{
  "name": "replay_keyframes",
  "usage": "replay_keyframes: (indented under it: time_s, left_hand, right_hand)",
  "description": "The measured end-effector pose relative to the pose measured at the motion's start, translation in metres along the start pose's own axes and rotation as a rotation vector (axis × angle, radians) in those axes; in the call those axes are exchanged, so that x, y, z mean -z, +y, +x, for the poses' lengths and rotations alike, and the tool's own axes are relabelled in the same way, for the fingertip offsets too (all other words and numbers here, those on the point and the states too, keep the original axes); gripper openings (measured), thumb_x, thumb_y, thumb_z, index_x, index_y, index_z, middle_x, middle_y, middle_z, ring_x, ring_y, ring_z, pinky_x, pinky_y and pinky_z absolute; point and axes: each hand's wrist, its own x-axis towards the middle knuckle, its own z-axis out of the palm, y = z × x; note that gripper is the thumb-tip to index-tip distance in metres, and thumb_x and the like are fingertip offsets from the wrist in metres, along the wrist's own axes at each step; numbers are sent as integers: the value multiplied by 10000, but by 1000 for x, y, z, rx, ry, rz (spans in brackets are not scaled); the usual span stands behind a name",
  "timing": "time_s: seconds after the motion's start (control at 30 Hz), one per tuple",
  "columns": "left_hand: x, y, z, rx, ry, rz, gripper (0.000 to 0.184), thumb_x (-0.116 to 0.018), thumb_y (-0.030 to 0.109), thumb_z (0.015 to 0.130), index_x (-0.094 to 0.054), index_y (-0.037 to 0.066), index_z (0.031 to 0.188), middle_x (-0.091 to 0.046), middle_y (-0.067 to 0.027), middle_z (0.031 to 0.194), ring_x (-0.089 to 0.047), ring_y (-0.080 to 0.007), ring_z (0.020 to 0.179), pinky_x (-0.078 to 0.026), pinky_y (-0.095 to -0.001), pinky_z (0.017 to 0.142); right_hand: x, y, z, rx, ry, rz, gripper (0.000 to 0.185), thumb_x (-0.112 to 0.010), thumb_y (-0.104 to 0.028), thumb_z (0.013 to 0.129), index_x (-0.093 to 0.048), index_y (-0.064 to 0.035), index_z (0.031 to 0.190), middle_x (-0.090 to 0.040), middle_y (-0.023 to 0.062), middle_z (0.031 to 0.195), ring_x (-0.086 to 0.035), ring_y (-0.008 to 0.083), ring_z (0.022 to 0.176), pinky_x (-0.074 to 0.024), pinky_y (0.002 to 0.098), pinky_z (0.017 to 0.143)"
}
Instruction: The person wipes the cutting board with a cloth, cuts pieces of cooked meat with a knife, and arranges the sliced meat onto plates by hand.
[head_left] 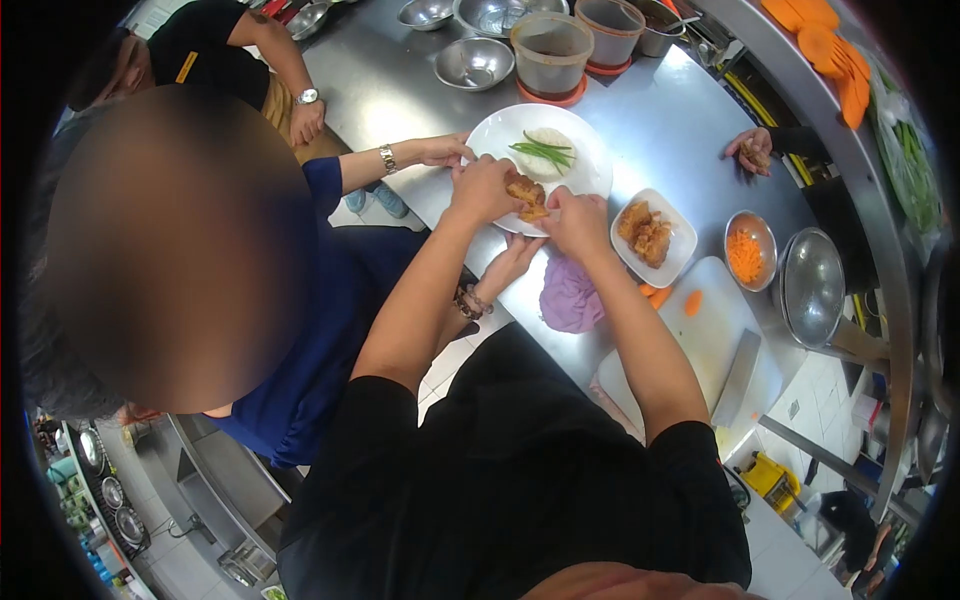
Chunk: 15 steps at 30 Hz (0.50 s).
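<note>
My left hand (484, 190) is closed on a browned piece of fried chicken (524, 193) over the near part of a large white plate (592, 160). My right hand (579, 226) pinches the chicken's right end; its fingertips are partly hidden. Farther back on the plate, several green beans (545, 150) lie across a mound of white rice (537, 164). A co-worker in blue holds the plate's rim with one hand (445, 150) at the left and another (512, 262) below. Beside my right hand, a white square dish (683, 238) holds more fried chicken (645, 236).
A purple cloth (571, 296) lies by the counter's front edge. To the right are a cutting board (700, 345) with a cleaver (737, 378) and a bowl of shredded carrot (745, 255). Metal bowls (474, 64) and tubs (551, 58) stand behind. Another person's hand (750, 150) rests opposite.
</note>
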Motion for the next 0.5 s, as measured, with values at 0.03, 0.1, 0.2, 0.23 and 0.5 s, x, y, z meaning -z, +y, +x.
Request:
replay_keyframes:
  time_s: [0.03, 0.1, 0.2, 0.23, 0.5]
  left_hand:
    - [6, 2, -1, 7, -1, -10, 607, -907, 400, 669, -734, 130, 1185, -657, -158, 1198, -621, -373, 1182, -379, -573, 1070]
    - [14, 0, 1, -8, 108, -27, 574, -900, 375, 686, -736, 115, 1171, -667, -167, 1195, -631, -376, 1164, -422, -546, 1042]
    - [32, 4, -1, -59, 404, -235, 445, -865, 266, 748, -742, 68, 1128, -710, -186, 1151, -667, -369, 1107, -530, -446, 939]
    - [51, 37, -19, -111, 357, -321, 410, -844, 229, 771, -739, 63, 1131, -723, -177, 1116, -679, -352, 1085, -537, -432, 924]
    - [-80, 219, -197, -586, -309, -254, 565, -854, 287, 771, -644, 59, 1243, -663, -179, 1107, -666, -371, 1034, -539, -467, 900]
  right_hand:
    - [6, 4, -5, 19, 23, -21, 237, -808, -247, 815, -697, -148, 999, -737, 118, 896, -693, 337, 949, -439, 486, 974]
    - [46, 5, -22, -78, 49, 48, 234, -798, -243, 827, -698, -130, 1005, -739, 121, 905, -698, 341, 942, -476, 465, 933]
    - [110, 22, -80, -250, 210, 351, 209, -757, -221, 870, -711, -86, 1023, -751, 126, 945, -717, 329, 916, -557, 405, 813]
    - [128, 37, -110, -256, 299, 343, 188, -731, -199, 892, -729, -82, 1039, -759, 120, 967, -730, 288, 896, -562, 388, 819]
    - [151, 95, -314, -572, 22, 189, 299, -735, -189, 874, -702, -88, 1153, -747, 132, 977, -726, 283, 905, -561, 400, 822]
